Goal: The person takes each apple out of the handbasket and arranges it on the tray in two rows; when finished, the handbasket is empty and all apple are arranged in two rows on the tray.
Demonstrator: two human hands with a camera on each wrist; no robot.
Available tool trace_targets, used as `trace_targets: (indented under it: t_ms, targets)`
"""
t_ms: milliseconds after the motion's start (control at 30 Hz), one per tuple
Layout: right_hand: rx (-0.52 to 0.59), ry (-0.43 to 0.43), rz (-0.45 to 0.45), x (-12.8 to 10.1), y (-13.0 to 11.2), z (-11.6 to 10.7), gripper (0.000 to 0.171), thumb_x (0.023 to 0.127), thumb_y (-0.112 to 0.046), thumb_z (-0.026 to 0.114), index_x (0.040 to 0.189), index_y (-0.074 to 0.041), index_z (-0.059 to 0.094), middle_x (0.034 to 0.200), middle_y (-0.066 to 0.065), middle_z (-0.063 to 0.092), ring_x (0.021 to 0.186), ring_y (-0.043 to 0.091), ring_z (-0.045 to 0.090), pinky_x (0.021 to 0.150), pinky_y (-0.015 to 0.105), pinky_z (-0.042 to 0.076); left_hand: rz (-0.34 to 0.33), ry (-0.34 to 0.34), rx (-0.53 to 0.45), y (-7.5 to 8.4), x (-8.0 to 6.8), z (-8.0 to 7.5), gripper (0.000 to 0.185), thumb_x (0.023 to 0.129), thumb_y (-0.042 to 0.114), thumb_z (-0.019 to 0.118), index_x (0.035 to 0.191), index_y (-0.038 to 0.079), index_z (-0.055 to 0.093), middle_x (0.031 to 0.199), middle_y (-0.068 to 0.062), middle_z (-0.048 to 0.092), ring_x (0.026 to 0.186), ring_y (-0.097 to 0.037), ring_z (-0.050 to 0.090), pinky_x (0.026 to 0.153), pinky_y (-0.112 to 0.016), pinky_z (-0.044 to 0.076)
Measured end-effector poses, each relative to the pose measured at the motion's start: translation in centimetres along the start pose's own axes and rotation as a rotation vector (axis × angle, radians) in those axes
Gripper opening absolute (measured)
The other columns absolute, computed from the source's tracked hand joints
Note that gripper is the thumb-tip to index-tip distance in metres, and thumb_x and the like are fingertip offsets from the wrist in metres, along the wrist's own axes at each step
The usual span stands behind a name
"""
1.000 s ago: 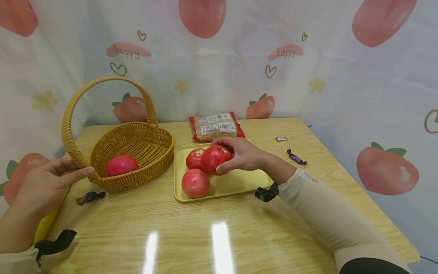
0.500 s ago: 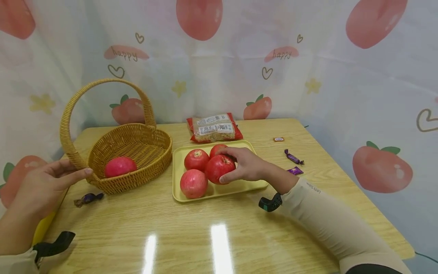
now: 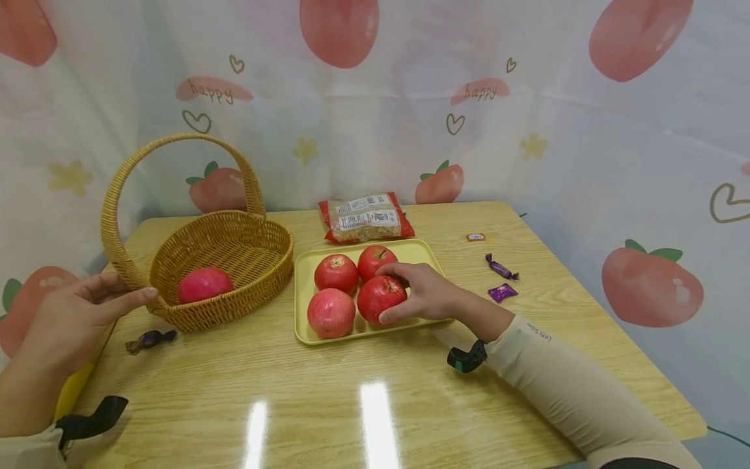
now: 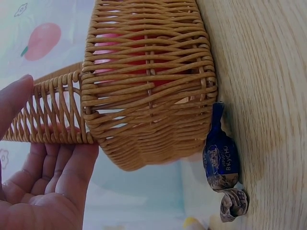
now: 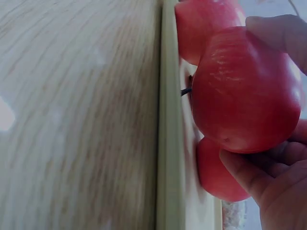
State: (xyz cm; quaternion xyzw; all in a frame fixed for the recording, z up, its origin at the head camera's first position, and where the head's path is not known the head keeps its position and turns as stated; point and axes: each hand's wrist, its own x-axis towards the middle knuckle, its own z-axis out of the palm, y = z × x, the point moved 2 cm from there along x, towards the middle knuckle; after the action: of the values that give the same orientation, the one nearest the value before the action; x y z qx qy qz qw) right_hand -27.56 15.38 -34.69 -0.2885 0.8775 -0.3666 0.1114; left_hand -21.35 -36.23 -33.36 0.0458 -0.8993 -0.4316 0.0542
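In the head view my left hand (image 3: 73, 319) holds the base of the handle of a wicker basket (image 3: 246, 301). The left wrist view shows its thumb and fingers on opposite sides of the woven handle (image 4: 57, 115). A pinkish-red round fruit (image 3: 205, 284) lies in the basket. My right hand (image 3: 424, 293) grips a red apple (image 3: 379, 301) at the front of a yellow tray (image 3: 417, 251), thumb and fingers on opposite sides. Three more apples sit close by: one back left (image 3: 336, 272), one behind (image 3: 376, 259) and a paler one front left (image 3: 331, 314).
Behind the tray lies a clear, red-ended bag of grain (image 3: 368, 220). A wrapped candy (image 3: 150, 340) rests before the basket. Right of the tray are an orange candy (image 3: 476, 237) and two purple ones (image 3: 501, 268). A patterned curtain (image 3: 375, 124) hangs behind the table.
My right hand has brought its apple forward and down, away from the apples at the back, uncovering the rear one and a purple candy. The left hand stays at the basket.
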Motion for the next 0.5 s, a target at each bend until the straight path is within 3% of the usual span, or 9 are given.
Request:
trace_targets:
  t_ms: [167,267,367,500]
  targets:
    - [-0.022,-0.002,0.013,-0.07,0.17,0.39,0.074,0.077,-0.044,0.091,0.138,-0.019,0.057,0.129,-0.001,0.064,0.117,0.021,0.060,0.091,0.036,0.059,-0.011,-0.001,0.051,0.00,0.11,-0.09,0.061,0.096,0.055,0.068,0.139,0.012,0.059,0.101,0.042,0.053,0.142,-0.019,0.037,0.110,-0.072,0.033]
    - [-0.031,0.002,0.017,-0.05,0.15,0.57,0.076,0.077,-0.046,0.090,0.139,-0.019,0.057,0.130,-0.001,0.063,0.117,0.021,0.059,0.091,0.037,0.058,0.000,0.001,0.060,0.02,0.10,-0.13,0.059,0.097,0.054,0.068,0.137,0.012,0.060,0.101,0.042,0.054,0.132,-0.007,0.043,0.109,-0.072,0.033]
    - [-0.048,0.006,0.023,0.00,0.03,0.68,0.077,0.077,-0.047,0.090,0.140,-0.020,0.057,0.130,-0.003,0.062,0.118,0.021,0.058,0.091,0.037,0.058,0.006,0.003,0.058,0.10,0.04,-0.14,0.053,0.098,0.052,0.068,0.135,0.015,0.061,0.102,0.041,0.055,0.111,0.011,0.039,0.110,-0.069,0.035]
    - [-0.081,0.013,0.008,-0.02,0.00,0.76,0.078,0.077,-0.048,0.090,0.141,-0.019,0.056,0.132,-0.003,0.061,0.120,0.021,0.057,0.093,0.037,0.058,0.005,0.003,0.045,0.21,0.00,-0.11,0.051,0.098,0.051,0.068,0.134,0.015,0.061,0.103,0.040,0.055,0.107,0.015,0.036,0.111,-0.069,0.034]
